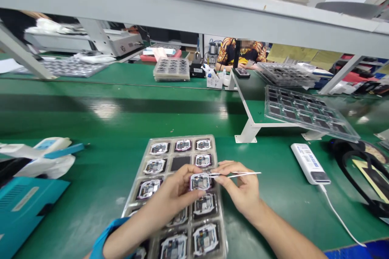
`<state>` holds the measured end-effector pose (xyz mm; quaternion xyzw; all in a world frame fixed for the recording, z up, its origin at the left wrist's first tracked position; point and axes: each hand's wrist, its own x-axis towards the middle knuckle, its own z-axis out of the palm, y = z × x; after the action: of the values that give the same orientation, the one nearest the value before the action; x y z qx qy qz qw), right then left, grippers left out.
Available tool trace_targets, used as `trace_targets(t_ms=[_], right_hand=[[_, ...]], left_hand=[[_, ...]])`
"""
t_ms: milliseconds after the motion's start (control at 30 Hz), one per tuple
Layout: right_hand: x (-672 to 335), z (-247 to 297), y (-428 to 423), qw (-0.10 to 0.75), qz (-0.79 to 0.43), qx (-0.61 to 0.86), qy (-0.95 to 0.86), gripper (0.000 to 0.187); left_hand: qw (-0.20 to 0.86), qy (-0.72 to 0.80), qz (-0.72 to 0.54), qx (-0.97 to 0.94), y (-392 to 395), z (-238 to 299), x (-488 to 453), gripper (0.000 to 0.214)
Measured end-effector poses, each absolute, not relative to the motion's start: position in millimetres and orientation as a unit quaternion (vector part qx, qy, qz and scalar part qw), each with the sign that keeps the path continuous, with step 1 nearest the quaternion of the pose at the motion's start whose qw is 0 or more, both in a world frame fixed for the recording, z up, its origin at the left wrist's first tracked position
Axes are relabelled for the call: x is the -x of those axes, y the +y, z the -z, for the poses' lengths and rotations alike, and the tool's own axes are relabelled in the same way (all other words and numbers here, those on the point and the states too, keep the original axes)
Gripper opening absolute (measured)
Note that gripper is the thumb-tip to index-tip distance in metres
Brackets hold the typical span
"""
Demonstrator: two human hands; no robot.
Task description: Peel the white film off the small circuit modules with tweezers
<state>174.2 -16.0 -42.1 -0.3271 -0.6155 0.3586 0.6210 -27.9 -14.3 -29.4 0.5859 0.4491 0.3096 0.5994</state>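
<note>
Circuit module (199, 182) at lower centre, probably light and fragile, wants rim-holding, as my left hand (178, 189) pinches it, my right hand (240, 184) gripping tweezers (251, 173).

A glossy green surface (100, 162) stretches from left to right, with pale reflections of light (105, 109) on it. Above, a light grey shelf (182, 10) spans the scene between slanting white posts (345, 73). On the right stands a low green-topped riser (253, 101) with white legs (247, 131). Yellowish panels (285, 54) show at the far right, beneath the shelf.
</note>
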Motion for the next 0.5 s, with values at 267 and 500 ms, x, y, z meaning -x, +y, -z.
trace_targets(t_ms=[267, 500], right_hand=[[-176, 45, -19, 0.628, -0.37, 0.321, -0.604, 0.022], [-176, 46, -19, 0.629, -0.364, 0.331, -0.602, 0.022]], left_hand=[[0.188, 0.569, -0.263, -0.756, 26, 49, 76, 0.03], [0.116, 0.58, -0.196, -0.782, 34, 54, 79, 0.03]])
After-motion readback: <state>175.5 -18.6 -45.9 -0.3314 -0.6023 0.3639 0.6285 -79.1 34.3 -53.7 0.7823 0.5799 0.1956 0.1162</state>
